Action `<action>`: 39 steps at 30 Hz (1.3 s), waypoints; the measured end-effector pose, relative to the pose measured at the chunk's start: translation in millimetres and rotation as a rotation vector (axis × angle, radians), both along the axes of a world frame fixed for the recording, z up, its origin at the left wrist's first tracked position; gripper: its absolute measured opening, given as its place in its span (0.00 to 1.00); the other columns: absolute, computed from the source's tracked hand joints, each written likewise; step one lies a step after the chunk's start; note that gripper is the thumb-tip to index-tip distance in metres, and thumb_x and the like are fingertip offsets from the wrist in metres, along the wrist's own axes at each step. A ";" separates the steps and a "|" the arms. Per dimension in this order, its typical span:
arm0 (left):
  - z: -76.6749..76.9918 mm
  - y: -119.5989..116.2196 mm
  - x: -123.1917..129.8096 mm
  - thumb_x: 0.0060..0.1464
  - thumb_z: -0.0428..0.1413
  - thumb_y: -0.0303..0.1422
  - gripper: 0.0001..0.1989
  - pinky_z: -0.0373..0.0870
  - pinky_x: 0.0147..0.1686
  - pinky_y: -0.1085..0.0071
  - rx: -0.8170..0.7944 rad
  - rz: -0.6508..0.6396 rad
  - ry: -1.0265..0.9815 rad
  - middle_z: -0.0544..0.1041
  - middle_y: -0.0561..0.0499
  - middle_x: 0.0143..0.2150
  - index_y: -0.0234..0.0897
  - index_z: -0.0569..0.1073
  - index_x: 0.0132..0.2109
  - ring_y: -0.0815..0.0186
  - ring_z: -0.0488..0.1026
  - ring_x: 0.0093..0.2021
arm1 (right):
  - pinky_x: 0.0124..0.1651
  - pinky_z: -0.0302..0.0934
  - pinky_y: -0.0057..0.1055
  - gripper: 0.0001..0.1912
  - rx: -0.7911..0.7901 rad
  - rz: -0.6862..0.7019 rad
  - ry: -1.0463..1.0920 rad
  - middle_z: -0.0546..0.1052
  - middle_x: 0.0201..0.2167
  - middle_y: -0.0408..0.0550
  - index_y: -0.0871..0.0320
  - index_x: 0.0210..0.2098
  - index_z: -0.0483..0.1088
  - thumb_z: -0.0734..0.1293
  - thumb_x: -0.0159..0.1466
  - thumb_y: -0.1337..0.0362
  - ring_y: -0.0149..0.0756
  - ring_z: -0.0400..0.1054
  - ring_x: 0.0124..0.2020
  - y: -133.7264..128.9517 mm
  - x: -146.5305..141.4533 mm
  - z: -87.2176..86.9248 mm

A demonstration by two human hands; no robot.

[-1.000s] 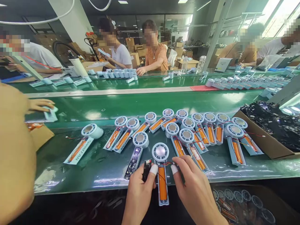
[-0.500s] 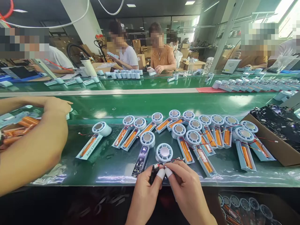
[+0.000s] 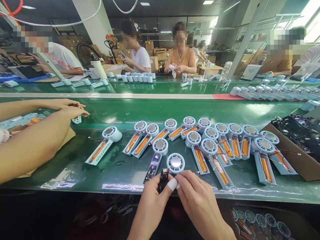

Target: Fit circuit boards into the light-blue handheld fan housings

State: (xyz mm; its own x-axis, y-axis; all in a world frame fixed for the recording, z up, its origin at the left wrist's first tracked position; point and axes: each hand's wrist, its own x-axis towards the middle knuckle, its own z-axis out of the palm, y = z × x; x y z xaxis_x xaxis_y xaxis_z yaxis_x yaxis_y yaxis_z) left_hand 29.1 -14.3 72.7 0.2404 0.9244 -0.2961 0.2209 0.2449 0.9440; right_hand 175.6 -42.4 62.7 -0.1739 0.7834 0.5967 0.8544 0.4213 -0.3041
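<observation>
My left hand grips a small black circuit board upright between thumb and fingers, its white connector at the top. My right hand is closed in a pinch against the left thumb, and what its fingertips hold is hidden. White covers wrap both thumb tips. Just beyond the hands stands a light blue handheld fan, its handle hidden behind them. To its left lies another fan with a dark circuit board along its handle.
Several fans with orange batteries lie across the green bench. A cardboard box of black boards stands at right. A co-worker's arms reach in from the left over another box. A bin of fans sits below the bench edge.
The black circuit board now stands more upright and shows more in my left hand. My right fingers have closed further over the pinch. The co-worker's hands have moved right, holding a light blue part.
</observation>
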 end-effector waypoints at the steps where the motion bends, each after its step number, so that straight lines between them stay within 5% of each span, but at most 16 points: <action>1: -0.2 1.2 -0.9 0.53 0.60 0.49 0.18 0.53 0.23 0.74 -0.031 -0.020 -0.019 0.58 0.60 0.21 0.37 0.73 0.34 0.69 0.54 0.23 | 0.31 0.66 0.32 0.17 -0.009 0.007 -0.015 0.78 0.34 0.51 0.59 0.40 0.73 0.53 0.74 0.70 0.37 0.74 0.30 -0.2 0.4 1.0; 13: -4.5 -0.9 4.6 0.57 0.56 0.49 0.19 0.59 0.26 0.73 -0.045 0.004 -0.093 0.63 0.58 0.22 0.38 0.67 0.30 0.69 0.59 0.25 | 0.42 0.68 0.35 0.14 -0.160 0.174 0.001 0.79 0.44 0.50 0.56 0.50 0.72 0.57 0.73 0.72 0.39 0.72 0.39 6.0 20.1 6.6; 22: -3.0 0.0 14.9 0.61 0.51 0.50 0.19 0.62 0.26 0.73 -0.037 0.021 -0.093 0.64 0.58 0.21 0.39 0.69 0.33 0.67 0.62 0.24 | 0.39 0.67 0.33 0.13 -0.069 0.057 0.074 0.77 0.38 0.51 0.58 0.49 0.73 0.58 0.72 0.72 0.37 0.71 0.36 0.3 19.7 -3.6; 25: -6.3 -4.4 13.1 0.61 0.50 0.49 0.18 0.64 0.26 0.71 0.092 0.089 0.088 0.65 0.57 0.20 0.39 0.74 0.40 0.64 0.65 0.23 | 0.40 0.65 0.34 0.12 -0.046 0.004 0.089 0.76 0.37 0.51 0.58 0.43 0.74 0.59 0.72 0.72 0.38 0.69 0.36 0.8 17.3 -5.4; 30: -11.3 -6.1 9.8 0.63 0.47 0.40 0.15 0.69 0.36 0.67 0.361 0.020 0.273 0.76 0.49 0.29 0.40 0.74 0.35 0.58 0.74 0.33 | 0.38 0.61 0.33 0.11 -0.092 0.013 0.096 0.74 0.34 0.49 0.58 0.39 0.73 0.60 0.71 0.72 0.38 0.65 0.33 4.9 12.9 -2.5; 39: -14.6 -6.7 11.4 0.65 0.43 0.31 0.14 0.70 0.35 0.69 0.556 -0.063 0.413 0.77 0.48 0.34 0.40 0.72 0.36 0.60 0.76 0.34 | 0.34 0.54 0.34 0.13 -0.141 -0.032 0.059 0.72 0.33 0.48 0.56 0.33 0.69 0.58 0.71 0.72 0.38 0.62 0.31 6.5 7.6 4.7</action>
